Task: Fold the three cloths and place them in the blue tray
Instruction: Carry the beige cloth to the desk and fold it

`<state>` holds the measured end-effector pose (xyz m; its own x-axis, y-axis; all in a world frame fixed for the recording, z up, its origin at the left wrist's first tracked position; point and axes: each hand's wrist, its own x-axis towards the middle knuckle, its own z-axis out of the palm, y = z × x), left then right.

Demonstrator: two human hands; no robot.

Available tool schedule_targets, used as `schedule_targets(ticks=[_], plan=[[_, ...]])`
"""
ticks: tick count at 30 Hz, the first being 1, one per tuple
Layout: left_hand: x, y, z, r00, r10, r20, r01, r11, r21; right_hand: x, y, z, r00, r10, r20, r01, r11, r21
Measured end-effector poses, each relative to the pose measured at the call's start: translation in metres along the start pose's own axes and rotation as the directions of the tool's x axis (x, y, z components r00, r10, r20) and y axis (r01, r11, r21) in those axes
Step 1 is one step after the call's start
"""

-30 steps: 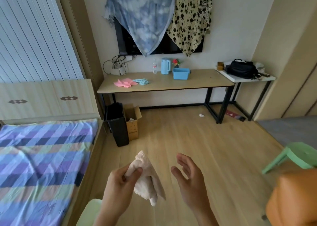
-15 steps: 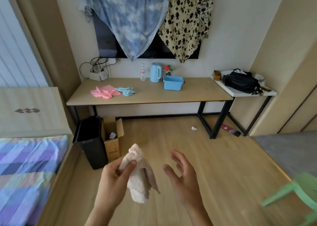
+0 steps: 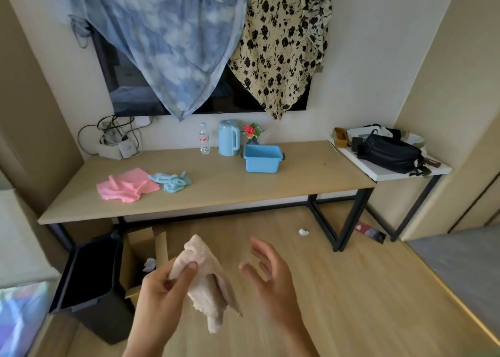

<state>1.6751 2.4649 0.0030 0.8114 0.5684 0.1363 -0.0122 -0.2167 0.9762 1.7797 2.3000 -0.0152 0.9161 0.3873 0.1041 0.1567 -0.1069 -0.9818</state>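
The person is closing on the desk (image 3: 216, 191): a second ago it stood far across the room, and it is now filling the middle of the view, while the bed has slid almost out of frame at 8 o'clock.

The left hand (image 3: 162, 289) is still pinching a crumpled beige cloth (image 3: 208, 283) between thumb and fingers; the cloth is hanging loose below the grip, unfolded, over the floor. The right hand (image 3: 270, 278) is released, fingers spread, just beside the cloth at its 3 o'clock and not touching it.

On the desk, the pink cloth (image 3: 127, 184) is lying spread but rumpled at the left end. The light blue cloth (image 3: 173, 182) is bunched and touching it at its 3 o'clock. The blue tray (image 3: 262, 159) is standing well apart from both, at their 2 o'clock, in front of the blue kettle (image 3: 229, 138); nothing is showing above its rim.

Judgement: the approach is putting all three cloths within reach of one work surface. No fold is done yet, so the task is at its start. The beige cloth is probably needing to be laid flat on bare desk between the cloths and the tray.
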Motion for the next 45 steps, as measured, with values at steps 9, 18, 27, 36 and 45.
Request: schedule_targets(ticks=[9,18,27,36,45], plan=[[0.173,-0.012,0.049,0.99,0.003,-0.139,-0.004,1.0,-0.013,0.214,0.009,0.002,0.989,-0.085,0.124,0.084,0.996,0.014],[0.303,-0.038,0.043,0.973,-0.004,-0.23,-0.008,0.999,-0.049,0.357,0.032,0.05,0.96,-0.076,0.268,0.08,0.997,-0.005],[0.46,-0.107,-0.016,0.961,-0.112,-0.252,0.106,0.994,-0.038,0.488,0.065,0.151,0.939,0.011,0.344,0.011,0.998,-0.064],[0.608,-0.211,-0.077,0.924,-0.28,-0.261,0.322,0.938,0.132,0.597,0.091,0.24,0.925,0.145,0.352,-0.114,0.988,-0.108],[0.702,-0.283,-0.104,0.868,-0.317,-0.383,0.474,0.758,0.448,0.675,0.137,0.261,0.852,0.281,0.443,-0.234,0.959,-0.159]])
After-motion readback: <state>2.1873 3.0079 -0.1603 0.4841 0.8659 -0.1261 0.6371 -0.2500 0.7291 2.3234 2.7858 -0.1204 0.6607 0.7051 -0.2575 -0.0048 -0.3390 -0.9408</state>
